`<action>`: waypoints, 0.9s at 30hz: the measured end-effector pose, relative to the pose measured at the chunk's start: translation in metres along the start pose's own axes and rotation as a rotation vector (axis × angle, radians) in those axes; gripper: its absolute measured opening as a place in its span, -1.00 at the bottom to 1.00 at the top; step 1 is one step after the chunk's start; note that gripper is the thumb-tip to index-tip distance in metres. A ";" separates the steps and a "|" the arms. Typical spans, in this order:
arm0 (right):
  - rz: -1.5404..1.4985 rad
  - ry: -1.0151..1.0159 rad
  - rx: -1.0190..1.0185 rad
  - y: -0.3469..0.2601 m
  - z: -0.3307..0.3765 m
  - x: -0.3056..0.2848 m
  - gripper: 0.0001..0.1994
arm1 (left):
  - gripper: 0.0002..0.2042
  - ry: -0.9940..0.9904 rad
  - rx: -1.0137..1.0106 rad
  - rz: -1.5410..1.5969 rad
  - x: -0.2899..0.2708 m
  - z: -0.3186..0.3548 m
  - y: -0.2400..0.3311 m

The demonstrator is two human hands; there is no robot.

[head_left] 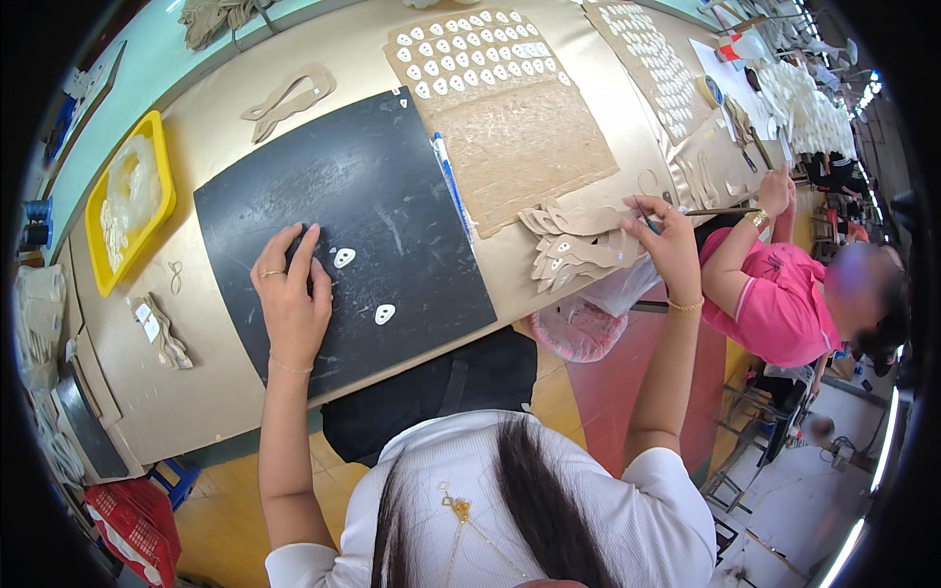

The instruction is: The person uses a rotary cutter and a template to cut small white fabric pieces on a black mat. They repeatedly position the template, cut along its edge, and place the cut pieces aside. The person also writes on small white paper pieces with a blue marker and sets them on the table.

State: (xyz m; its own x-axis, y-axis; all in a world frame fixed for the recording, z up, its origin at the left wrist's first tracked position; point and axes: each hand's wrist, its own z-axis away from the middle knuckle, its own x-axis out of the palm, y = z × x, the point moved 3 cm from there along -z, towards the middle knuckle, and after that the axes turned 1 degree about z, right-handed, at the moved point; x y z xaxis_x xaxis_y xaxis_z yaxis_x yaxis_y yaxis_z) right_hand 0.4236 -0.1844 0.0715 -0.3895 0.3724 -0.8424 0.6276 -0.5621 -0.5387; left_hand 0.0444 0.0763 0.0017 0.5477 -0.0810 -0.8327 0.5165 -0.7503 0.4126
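Note:
My left hand (292, 294) rests on the black mat (392, 186), fingers apart and holding nothing I can see. Just right of its fingertips lies a small white rounded piece with dark marks (344, 258); a second white piece (385, 314) sits nearer the mat's front edge. Over on the right, my right hand (671, 245) is closed around a thin dark tool (647, 223), whose exact kind is unclear. Its fingertips are at the edge of a fanned pile of beige cut pieces (573, 240); whether they grip one is hard to tell.
Behind the mat, a brown board (520, 137) carries rows of white pieces. A blue-and-white pen (451, 181) lies along the mat's right edge. A yellow tray (162, 186) stands left; beige loops (289, 98) lie behind. A person in pink (774, 294) works at the right.

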 end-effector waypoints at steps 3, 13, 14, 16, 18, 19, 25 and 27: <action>0.158 0.171 0.076 0.016 -0.007 0.002 -0.69 | -0.57 0.003 -0.012 -0.003 0.000 0.001 0.000; -0.142 -0.060 -0.417 -0.166 -0.103 0.115 -0.79 | -0.58 0.062 -0.039 0.058 -0.007 -0.003 0.000; -0.187 -0.051 -0.608 -0.190 -0.115 0.135 -0.82 | -0.59 0.069 -0.047 0.066 -0.008 -0.004 -0.001; -0.173 -0.129 -0.687 -0.236 -0.136 0.171 -0.83 | -0.58 0.085 -0.068 0.090 -0.008 -0.002 -0.004; -0.107 -0.174 -0.742 -0.266 -0.163 0.214 -0.81 | -0.58 0.092 -0.075 0.108 -0.008 -0.003 -0.005; -0.069 -0.194 -0.766 -0.278 -0.172 0.229 -0.80 | -0.58 0.093 -0.071 0.115 -0.008 -0.003 -0.005; 0.234 -0.252 -0.630 -0.305 -0.187 0.269 -0.79 | -0.58 0.095 -0.062 0.143 -0.007 -0.001 -0.007; 0.233 -0.232 -0.643 -0.307 -0.182 0.272 -0.80 | -0.59 0.089 -0.068 0.156 -0.009 -0.001 -0.006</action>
State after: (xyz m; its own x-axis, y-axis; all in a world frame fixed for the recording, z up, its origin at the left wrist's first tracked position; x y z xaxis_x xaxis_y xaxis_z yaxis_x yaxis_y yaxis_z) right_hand 0.2480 0.2241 0.0100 -0.2857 0.0890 -0.9542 0.9564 -0.0356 -0.2897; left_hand 0.0369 0.0822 0.0068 0.6791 -0.1327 -0.7219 0.4623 -0.6866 0.5611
